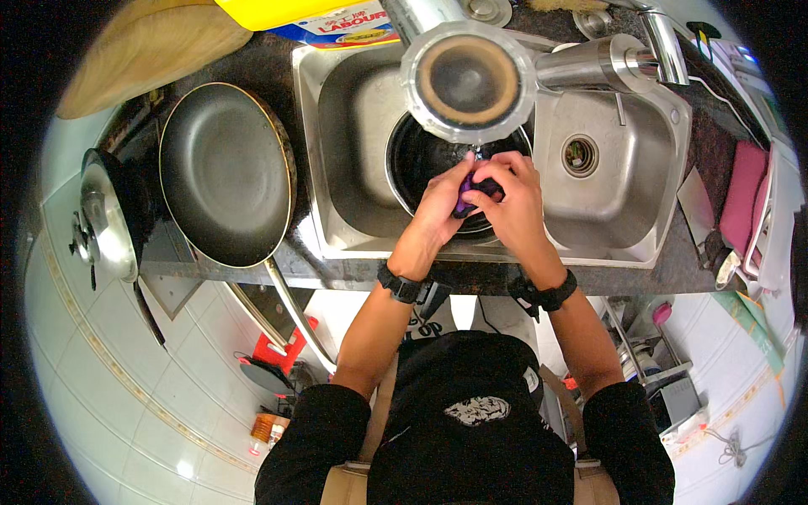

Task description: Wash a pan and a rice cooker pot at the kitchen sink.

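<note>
Between my two hands is a small dark purple thing, mostly covered by my fingers [467, 189]; what it is I cannot tell. My left hand [440, 201] grips it from the left, thumb pointing up toward the tap. From the right, the curled fingers of my right hand [519, 197] close on it. Beneath both hands, a round black pot or bowl [410, 158] with a pale rim stands in the left basin [347, 145] of the steel double sink. A tap head with a clear ribbed ring [468, 82] hangs over the pot and hides its far part.
Left of the sink lies a black frying pan [224, 170], its handle [297, 309] jutting past the counter edge. A lidded wok [113, 214] stands further left. The right basin [606, 189] has a drain strainer [579, 155]. Pink cloth [745, 196] sits at the far right.
</note>
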A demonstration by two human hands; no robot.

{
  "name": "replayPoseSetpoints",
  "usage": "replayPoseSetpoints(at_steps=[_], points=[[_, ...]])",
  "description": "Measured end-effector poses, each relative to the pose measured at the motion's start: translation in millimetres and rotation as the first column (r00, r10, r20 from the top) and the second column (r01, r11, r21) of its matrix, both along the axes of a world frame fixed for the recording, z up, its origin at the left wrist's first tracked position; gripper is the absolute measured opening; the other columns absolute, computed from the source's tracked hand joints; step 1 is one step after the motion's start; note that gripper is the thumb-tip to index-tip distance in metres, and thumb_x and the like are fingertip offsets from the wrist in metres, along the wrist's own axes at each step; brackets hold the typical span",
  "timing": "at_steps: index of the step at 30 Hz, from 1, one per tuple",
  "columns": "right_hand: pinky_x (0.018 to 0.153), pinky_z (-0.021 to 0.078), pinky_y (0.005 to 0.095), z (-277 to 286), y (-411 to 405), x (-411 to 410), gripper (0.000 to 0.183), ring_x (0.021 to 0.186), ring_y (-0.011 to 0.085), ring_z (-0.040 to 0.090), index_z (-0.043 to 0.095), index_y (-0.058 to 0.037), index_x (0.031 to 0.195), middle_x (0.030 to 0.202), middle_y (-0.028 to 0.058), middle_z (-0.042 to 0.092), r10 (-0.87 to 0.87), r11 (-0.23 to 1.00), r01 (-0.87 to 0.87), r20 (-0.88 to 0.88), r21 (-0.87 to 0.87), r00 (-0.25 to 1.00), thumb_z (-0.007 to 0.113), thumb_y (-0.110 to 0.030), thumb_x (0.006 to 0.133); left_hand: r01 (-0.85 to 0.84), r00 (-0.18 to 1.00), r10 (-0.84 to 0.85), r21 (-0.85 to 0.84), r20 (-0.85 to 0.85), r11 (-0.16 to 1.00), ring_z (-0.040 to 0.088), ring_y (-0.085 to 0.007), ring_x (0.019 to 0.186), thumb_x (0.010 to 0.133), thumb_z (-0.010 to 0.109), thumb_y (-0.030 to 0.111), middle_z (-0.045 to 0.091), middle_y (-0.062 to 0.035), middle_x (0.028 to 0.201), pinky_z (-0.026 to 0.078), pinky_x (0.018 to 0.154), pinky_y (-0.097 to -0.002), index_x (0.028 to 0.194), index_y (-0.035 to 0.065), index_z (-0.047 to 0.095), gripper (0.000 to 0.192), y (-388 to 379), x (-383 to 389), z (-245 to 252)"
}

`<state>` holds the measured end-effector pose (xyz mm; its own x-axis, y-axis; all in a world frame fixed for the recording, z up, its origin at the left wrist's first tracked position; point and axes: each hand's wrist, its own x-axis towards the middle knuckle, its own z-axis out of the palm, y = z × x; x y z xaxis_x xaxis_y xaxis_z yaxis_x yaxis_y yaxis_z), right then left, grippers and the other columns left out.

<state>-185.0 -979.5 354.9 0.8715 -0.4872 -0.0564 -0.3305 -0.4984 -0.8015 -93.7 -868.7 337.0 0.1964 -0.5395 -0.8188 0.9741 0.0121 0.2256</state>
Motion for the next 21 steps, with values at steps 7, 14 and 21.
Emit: replayPoseSetpoints(at_steps=[7, 14, 21], points=[[0.086, 0.0466, 0.0448, 11.0, 5.0, 6.3, 0.059, 0.098, 0.0363, 0.057, 0.053, -0.0042, 0.106, 0.102, 0.0137, 0.06, -0.022, 0.998, 0.029, -0.138, 0.047, 0.99, 0.088, -0.017, 0.061, 0.17, 0.933, -0.202, 0.131, 0.298, 0.977, 0.054, -0.0091, 0.059, 0.078, 0.082, 0.007, 0.062, -0.002, 0.073, 0.041, 0.051, -0.0241, 0.081, 0.0034, 0.066, 0.017, 10.7, -0.6, -9.8], [0.089, 0.0499, 0.0437, 28.9, 12.9, -8.6, 0.05, 0.103, 0.0354, 0.061, 0.057, -0.0013, 0.116, 0.108, 0.0176, 0.062, 0.074, 0.984, -0.043, -0.173, 0.175, 0.982, 0.081, -0.015, 0.074, 0.186, 0.871, -0.29, 0.282, 0.396, 0.941, 0.043, -0.0095, 0.042, 0.075, 0.07, -0.001, 0.053, -0.0013, 0.058, 0.03, 0.036, -0.0276, 0.073, 0.0028, 0.06, 0.011, 8.8, 11.0, -25.7], [0.085, 0.0514, 0.0438, 29.3, 28.9, -22.9, 0.033, 0.095, 0.0364, 0.064, 0.062, 0.0003, 0.106, 0.099, 0.0179, 0.064, -0.043, 0.932, 0.133, -0.263, 0.338, 0.964, 0.076, -0.014, 0.08, 0.203, 0.745, -0.393, 0.377, 0.539, 0.904, 0.042, -0.011, 0.04, 0.073, 0.068, 0.0, 0.051, -0.0009, 0.056, 0.03, 0.036, -0.0289, 0.07, 0.0006, 0.059, 0.009, 0.7, 4.7, -38.0]])
